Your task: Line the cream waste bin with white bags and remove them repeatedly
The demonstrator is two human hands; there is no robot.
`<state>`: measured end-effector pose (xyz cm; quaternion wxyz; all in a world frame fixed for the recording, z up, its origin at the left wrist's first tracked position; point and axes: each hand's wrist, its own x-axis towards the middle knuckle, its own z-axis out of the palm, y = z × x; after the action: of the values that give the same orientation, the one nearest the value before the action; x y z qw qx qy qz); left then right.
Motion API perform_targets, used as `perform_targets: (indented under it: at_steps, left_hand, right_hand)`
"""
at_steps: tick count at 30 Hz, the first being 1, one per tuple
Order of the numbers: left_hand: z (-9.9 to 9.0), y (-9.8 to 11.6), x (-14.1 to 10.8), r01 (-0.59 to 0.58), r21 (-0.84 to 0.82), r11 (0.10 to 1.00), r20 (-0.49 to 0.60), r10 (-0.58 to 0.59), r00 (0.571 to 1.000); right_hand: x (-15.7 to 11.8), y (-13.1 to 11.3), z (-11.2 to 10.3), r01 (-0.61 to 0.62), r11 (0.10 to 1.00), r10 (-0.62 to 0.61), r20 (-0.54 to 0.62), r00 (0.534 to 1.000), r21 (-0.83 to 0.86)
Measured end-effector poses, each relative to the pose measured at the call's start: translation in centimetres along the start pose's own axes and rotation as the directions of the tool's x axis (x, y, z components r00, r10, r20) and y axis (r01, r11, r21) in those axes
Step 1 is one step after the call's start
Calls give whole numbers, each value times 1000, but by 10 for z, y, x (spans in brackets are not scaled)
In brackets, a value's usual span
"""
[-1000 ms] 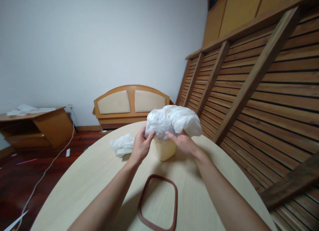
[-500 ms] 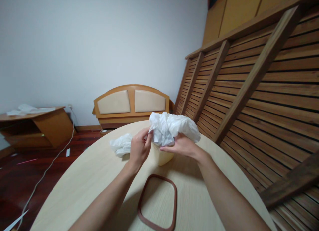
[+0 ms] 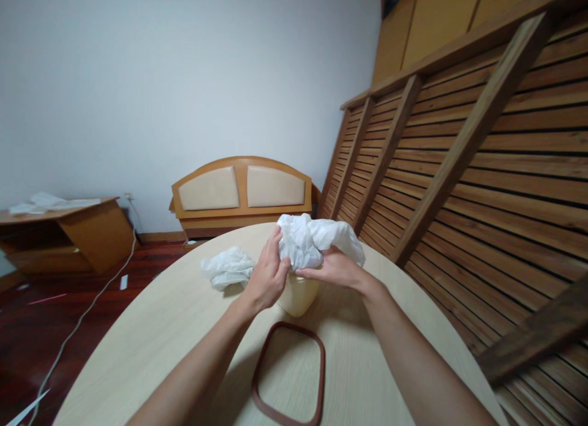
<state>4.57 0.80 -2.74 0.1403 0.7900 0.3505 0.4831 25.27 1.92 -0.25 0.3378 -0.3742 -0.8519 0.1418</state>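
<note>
A crumpled white plastic bag (image 3: 305, 239) is bunched over the top of a cream-coloured bin (image 3: 298, 296) on the table. My left hand (image 3: 267, 276) grips the bag's left side, its thumb pressed against the front. From the right, my right hand (image 3: 333, 268) holds the bag with fingers tucked under its loose folds. The bag covers the bin's rim and part of the right fingers. Nearer to me, a brown rounded-square ring (image 3: 322, 368) lies flat. A second crumpled white plastic bag (image 3: 226, 268) lies just left of my left hand.
Everything stands on a round pale wooden table (image 3: 151, 346). Behind it is a wooden headboard (image 3: 242, 187). A slatted wooden frame (image 3: 459, 169) leans along the right side. To the left, a low cabinet (image 3: 101, 236) and a cable (image 3: 87, 313) are on the dark red floor.
The bag has come down slightly over the bin. My left hand has shifted from pinching the bag's edge to gripping its side. The right hand keeps nearly the same hold.
</note>
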Motion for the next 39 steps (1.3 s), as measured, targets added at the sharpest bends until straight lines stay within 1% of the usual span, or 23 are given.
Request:
perform_targets:
  at_steps: [2, 4, 9, 11, 15, 17, 22, 24, 28, 31, 33, 35, 37, 39]
  left_hand:
    - [-1, 1, 2, 15, 22, 1000, 12, -15, 1000]
    - [-2, 4, 3, 5, 35, 999, 35, -6, 999]
    - [-8, 9, 4, -29, 52, 998, 40, 27, 999]
    - [-10, 8, 4, -15, 20, 1000, 58, 13, 998]
    - [-12, 5, 6, 67, -115, 991, 69, -59, 996]
    - [-11, 5, 6, 84, -170, 982, 79, -71, 994]
    - [-7, 4, 4, 106, -239, 965, 79, -90, 993]
    - [-5, 3, 4, 97, -256, 962, 72, -81, 994]
    - [-4, 1, 5, 32, -322, 946, 6, -31, 999]
    - [-5, 1, 7, 40, -369, 928, -13, -48, 999]
    - [-7, 1, 8, 90, -361, 928, 0, -96, 995]
    - [-8, 2, 8, 146, -299, 943, 30, -144, 989]
    - [-9, 4, 8, 169, -211, 963, 62, -159, 985]
    - [-10, 8, 8, 171, -141, 975, 78, -161, 984]
  right_hand:
    - [-1, 0, -1, -11, 1000, 11, -5, 1000, 3]
    - [-2, 0, -3, -22, 1000, 23, -21, 1000, 7]
    - [-2, -2, -4, 6, 999, -4, -48, 999, 36]
    - [-1, -2, -4, -2, 998, 5, -48, 999, 68]
    - [0, 3, -3, -5, 991, 13, -58, 998, 136]
    - [0, 4, -1, 0, 987, 7, -43, 999, 163]
    - [-3, -2, -1, -1, 993, 0, 10, 1000, 114]
    - [-4, -6, -2, 2, 996, -6, 41, 999, 92]
    - [-4, -9, -4, -18, 997, 11, 94, 995, 72]
    - [-4, -9, -5, -53, 995, 45, 100, 994, 84]
    - [-4, -10, -6, -75, 992, 65, 91, 994, 105]
    - [-5, -13, -8, -58, 991, 48, 89, 995, 122]
    - [-7, -17, -12, -18, 991, 7, 91, 996, 131]
    - [-8, -20, -17, -5, 991, -3, 61, 998, 134]
